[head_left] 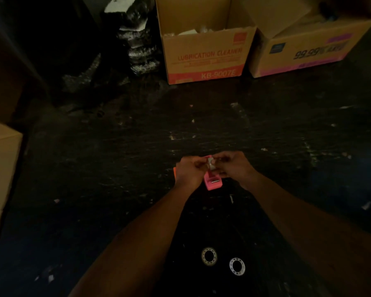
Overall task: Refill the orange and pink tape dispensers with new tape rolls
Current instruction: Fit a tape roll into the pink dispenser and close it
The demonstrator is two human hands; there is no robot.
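Observation:
The pink tape dispenser (213, 182) lies on the dark floor between my two hands. My left hand (190, 171) and my right hand (234, 166) meet just above its far end, fingers pinched together on a small whitish piece (211, 163), which looks like a tape roll or its core. A sliver of the orange tape dispenser (174, 172) shows at the left edge of my left hand; the rest is hidden. Two white ring-shaped tape rolls (209, 256) (237, 266) lie on the floor close to me, between my forearms.
An open cardboard box marked "LUBRICATION CLEANER" (208, 58) stands ahead, a second box (304, 50) to its right. Another carton (0, 168) sits at the left edge. Black plastic-wrapped bundles (135, 39) pile up at the back left. The floor is dark and littered with scraps.

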